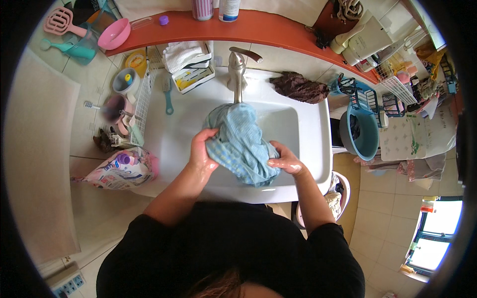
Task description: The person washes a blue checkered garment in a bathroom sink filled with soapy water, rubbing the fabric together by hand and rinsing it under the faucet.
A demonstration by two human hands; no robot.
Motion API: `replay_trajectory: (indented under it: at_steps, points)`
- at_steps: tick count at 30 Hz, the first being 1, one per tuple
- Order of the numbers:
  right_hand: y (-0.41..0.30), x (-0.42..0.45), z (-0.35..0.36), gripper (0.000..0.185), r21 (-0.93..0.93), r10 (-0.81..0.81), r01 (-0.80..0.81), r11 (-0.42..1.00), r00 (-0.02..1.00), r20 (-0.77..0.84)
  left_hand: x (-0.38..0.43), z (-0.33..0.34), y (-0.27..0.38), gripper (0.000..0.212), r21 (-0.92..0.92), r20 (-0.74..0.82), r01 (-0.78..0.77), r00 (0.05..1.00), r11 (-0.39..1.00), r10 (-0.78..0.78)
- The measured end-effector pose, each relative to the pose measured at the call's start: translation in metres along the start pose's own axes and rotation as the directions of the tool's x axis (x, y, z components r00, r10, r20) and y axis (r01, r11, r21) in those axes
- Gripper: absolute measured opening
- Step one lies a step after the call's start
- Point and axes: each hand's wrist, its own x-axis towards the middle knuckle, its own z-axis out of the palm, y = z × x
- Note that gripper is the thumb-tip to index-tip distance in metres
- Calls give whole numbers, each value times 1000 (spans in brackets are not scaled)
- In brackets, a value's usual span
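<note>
A bunched light-blue cloth (240, 143) with a pale pattern is spread between my two hands over the white sink basin (285, 124). My left hand (203, 152) grips its left edge, thumb on top. On the right side, my right hand (286, 158) pinches the cloth between thumb and fingers; the skin looks wet. The cloth's upper end lies right below the spout of the metal faucet (237, 70) and hides the spout's tip. Whether water runs cannot be told.
A dark brown wet cloth (300, 87) lies on the sink's back right rim. A teal brush (168, 97) and a soap box (193, 79) sit at the back left. Beside the sink stand a detergent bag (128, 171) at left and a blue basin (367, 132) at right. A red shelf (261, 33) crosses behind.
</note>
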Motion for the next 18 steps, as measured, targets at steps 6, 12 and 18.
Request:
replay_trajectory:
  at_steps: [6, 12, 18]
  points:
    - [-35, -3, -3, 22, -291, 71, -116, 950, 984, -161, -28, -33, -6, 31, 160, -31, -236, 969, 959, 244]
    - [-32, 14, -21, 36, -302, 172, -254, 919, 947, -271, -39, -66, 0, 17, 556, -155, -310, 873, 771, 462]
    - [4, 57, -69, 57, -472, 310, -686, 554, 696, -648, -4, -89, 28, 27, 920, -338, 298, 932, 255, 128]
